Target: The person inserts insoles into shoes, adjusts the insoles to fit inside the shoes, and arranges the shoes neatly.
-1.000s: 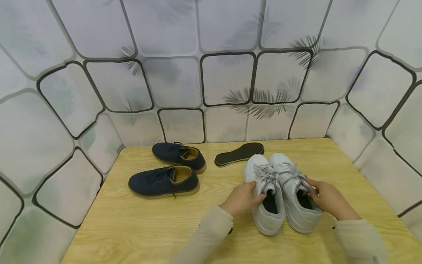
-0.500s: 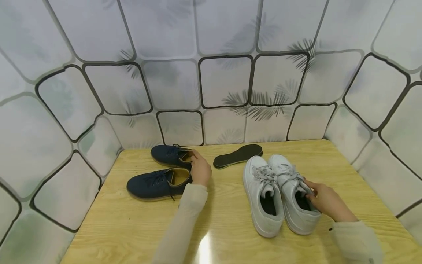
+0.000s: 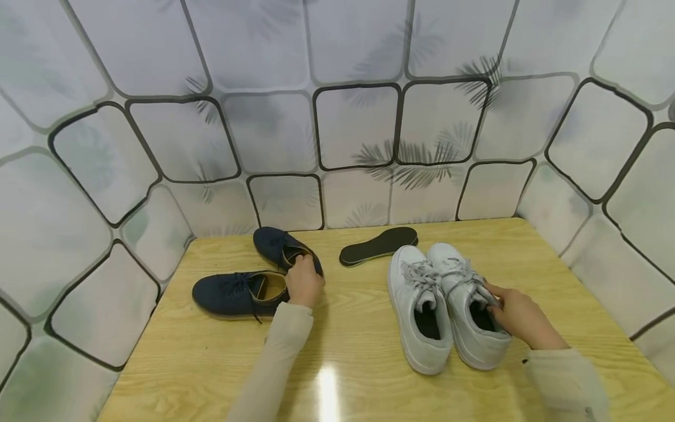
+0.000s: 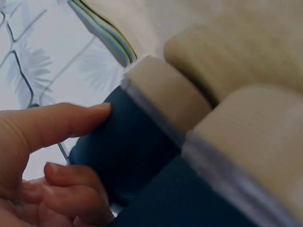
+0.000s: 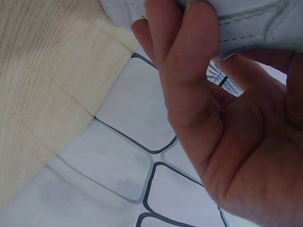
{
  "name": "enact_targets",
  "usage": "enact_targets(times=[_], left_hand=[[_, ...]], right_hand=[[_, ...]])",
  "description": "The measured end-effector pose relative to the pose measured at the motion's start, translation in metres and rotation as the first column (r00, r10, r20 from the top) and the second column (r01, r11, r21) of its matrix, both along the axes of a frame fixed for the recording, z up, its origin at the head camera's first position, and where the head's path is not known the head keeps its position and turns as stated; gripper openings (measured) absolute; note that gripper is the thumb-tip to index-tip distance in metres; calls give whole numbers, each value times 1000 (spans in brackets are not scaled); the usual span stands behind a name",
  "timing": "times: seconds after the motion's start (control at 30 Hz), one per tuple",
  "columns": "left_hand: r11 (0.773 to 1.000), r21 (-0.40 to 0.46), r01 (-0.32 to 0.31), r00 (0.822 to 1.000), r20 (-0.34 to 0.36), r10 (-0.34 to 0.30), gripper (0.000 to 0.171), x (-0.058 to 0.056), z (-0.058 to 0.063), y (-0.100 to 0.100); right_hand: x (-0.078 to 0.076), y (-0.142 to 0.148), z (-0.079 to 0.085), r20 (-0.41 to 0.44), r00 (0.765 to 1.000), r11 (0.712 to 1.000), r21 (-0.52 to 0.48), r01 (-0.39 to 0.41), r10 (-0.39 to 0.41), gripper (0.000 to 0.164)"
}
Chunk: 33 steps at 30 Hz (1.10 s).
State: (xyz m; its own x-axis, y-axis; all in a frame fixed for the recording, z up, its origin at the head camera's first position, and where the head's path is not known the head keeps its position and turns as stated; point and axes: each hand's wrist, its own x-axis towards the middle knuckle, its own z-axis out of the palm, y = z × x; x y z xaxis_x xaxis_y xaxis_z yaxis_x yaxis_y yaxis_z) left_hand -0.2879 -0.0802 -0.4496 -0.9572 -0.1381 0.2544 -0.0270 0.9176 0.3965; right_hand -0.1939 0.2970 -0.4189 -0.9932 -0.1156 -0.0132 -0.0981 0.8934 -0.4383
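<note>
My left hand [image 3: 304,284] grips the heel end of the far navy lace-up shoe [image 3: 271,241], whose toe points to the back left. In the left wrist view my thumb [image 4: 71,122] presses on that shoe's blue heel [image 4: 130,142], above its tan sole. The near navy shoe [image 3: 224,294] lies beside it, toe to the left, its heel partly hidden by my hand. My right hand [image 3: 522,313] pinches the collar of the right-hand white sneaker [image 3: 482,349]. In the right wrist view my curled fingers [image 5: 189,61] are at the sneaker's white edge [image 5: 255,28].
Left of the held sneaker stands another white sneaker [image 3: 429,354], toes to the back. A black insole [image 3: 377,246] lies behind the pair, its striped edge showing in the left wrist view. Patterned walls [image 3: 358,129] enclose the wooden table [image 3: 358,375] at the back and sides.
My left hand has left the left white sneaker and moved to the far navy shoe. That shoe has turned, and the near one sits slightly farther left. My right hand stays put.
</note>
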Motion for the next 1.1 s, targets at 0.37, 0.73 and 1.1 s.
enact_targets(times=[0.37,0.73,1.1], left_hand=[[979,-43,198,968,-151,-202,27,43,-7,2],[848,-148,509,837,-146,-527,24,116,19,18],[730,-148,668,730,-61,-680,23,157,3,37]], right_hand=[[-1,-1,-2,0,1000,1000,-25,4,-4,50],[-1,-1,2,-15,1000,1000,8,14,-14,50],[1,-1,3,1,1000,1000,6,20,-20,50]])
